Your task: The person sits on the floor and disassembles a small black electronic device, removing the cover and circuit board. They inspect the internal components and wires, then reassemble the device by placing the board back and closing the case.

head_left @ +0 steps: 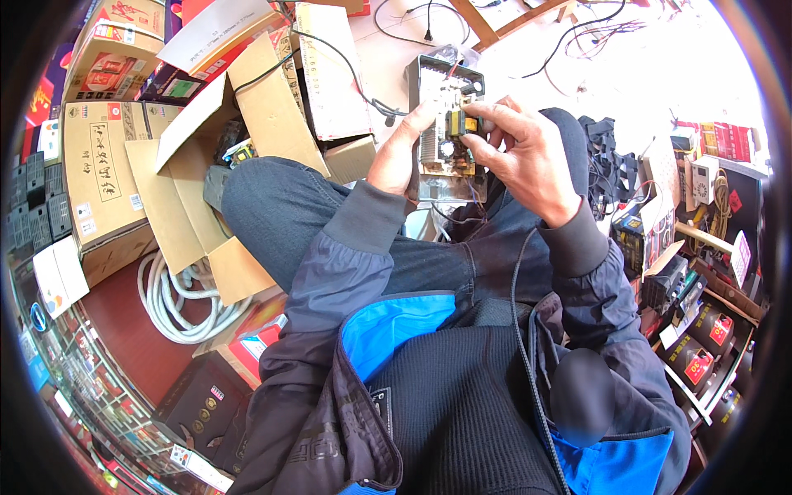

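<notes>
An opened electronic power unit (pixel 431 150), with a bare circuit board set in a dark case, is held above my lap. Yellow-wrapped transformers, a round capacitor and a row of pale fins show on the board. My left hand (pixel 401 148) grips the unit's left side, thumb lying along the top edge; its other fingers are hidden behind or beneath. From the right, my right hand (pixel 528 148) reaches onto the board. Its thumb and forefinger are bent around a yellow transformer (pixel 455 124), one fingertip at each end. Thin wires hang below the unit.
An open cardboard box (pixel 186 194) with electronic parts inside stands by my left knee, near stacked cartons (pixel 107 165). A coiled white hose (pixel 177 305) lies below it. Black cables (pixel 577 41) trail over the pale floor ahead. Boxes and dark cylinders (pixel 709 330) crowd the right side.
</notes>
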{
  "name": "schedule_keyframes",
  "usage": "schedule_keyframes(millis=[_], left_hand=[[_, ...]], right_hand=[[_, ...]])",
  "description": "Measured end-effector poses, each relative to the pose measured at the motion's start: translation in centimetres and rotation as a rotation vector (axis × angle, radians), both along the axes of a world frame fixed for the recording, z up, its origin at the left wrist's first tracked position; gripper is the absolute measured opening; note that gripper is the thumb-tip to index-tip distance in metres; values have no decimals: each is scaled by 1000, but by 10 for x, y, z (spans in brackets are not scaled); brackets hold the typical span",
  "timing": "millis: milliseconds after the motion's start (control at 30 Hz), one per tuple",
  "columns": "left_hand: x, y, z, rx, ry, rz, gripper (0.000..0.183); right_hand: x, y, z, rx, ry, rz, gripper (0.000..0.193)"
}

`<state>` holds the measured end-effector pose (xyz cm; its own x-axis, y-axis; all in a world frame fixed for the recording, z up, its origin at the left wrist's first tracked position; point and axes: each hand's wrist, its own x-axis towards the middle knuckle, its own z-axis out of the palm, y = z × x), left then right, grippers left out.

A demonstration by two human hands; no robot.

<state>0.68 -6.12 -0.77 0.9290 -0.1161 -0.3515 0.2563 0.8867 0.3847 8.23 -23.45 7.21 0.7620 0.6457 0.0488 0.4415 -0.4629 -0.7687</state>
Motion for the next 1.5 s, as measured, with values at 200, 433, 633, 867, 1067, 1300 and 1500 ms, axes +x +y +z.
schedule_keyframes(millis=[200, 433, 633, 867, 1067, 1300, 1500], left_hand=[[-3, 3, 2, 45, 70, -52, 48], [-5, 6, -3, -35, 53, -29, 46], [-4, 11, -13, -72, 25, -61, 46], [-5, 13, -19, -69, -8, -69, 52], [-6, 10, -14, 8, -123, -37, 61], [-9, 7, -6, 58, -105, -56, 60], [-8, 6, -6, 23, -118, -50, 61]], right_hand=[[-1, 1, -2, -7, -5, -11, 31], [-1, 3, -2, 45, 64, -2, 32], [0, 5, -2, 42, 56, 8, 33], [0, 1, -3, 28, 111, 37, 37], [-3, -3, 1, 62, 14, 73, 40], [-5, -4, 8, 36, 7, 54, 34], [-5, -2, 8, 39, 5, 53, 32]])
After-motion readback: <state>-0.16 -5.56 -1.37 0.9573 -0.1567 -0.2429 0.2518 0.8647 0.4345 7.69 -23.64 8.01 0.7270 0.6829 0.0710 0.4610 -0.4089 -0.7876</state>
